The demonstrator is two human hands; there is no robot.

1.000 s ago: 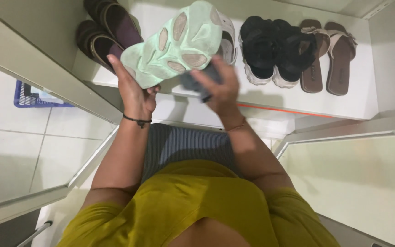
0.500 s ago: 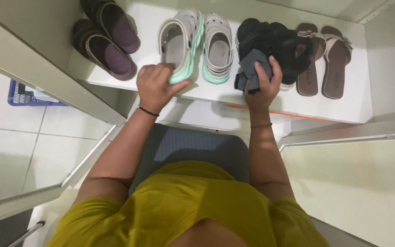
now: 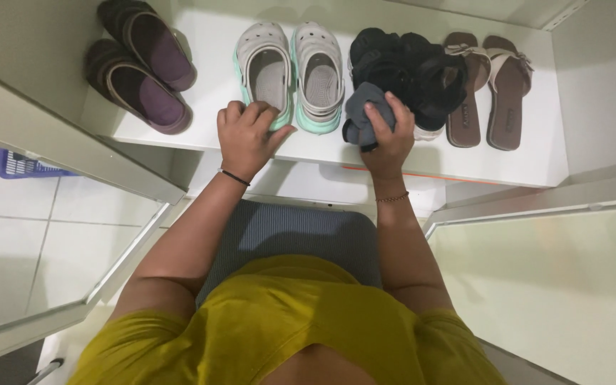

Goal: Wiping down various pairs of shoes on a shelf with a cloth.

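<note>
On the white shelf [image 3: 507, 160] stands a pair of grey clogs with mint green soles: the left clog [image 3: 267, 70] and the right clog [image 3: 318, 75], side by side. My left hand [image 3: 246, 135] rests at the heel of the left clog, fingers curled against it. My right hand [image 3: 386, 132] is closed around a bunched dark grey cloth [image 3: 365, 114], held at the shelf's front edge just in front of a pair of black sandals [image 3: 411, 68].
A pair of purple-lined slippers [image 3: 144, 68] sits at the shelf's left end, a pair of brown sandals [image 3: 490, 89] at the right. Open white cabinet doors flank me. A grey mat [image 3: 294, 232] lies below, a blue basket [image 3: 19, 165] on the tiled floor at left.
The mint-soled clog, held up sole-first a second ago, came down onto the shelf beside its mate. My right hand with the cloth moved to the shelf front.
</note>
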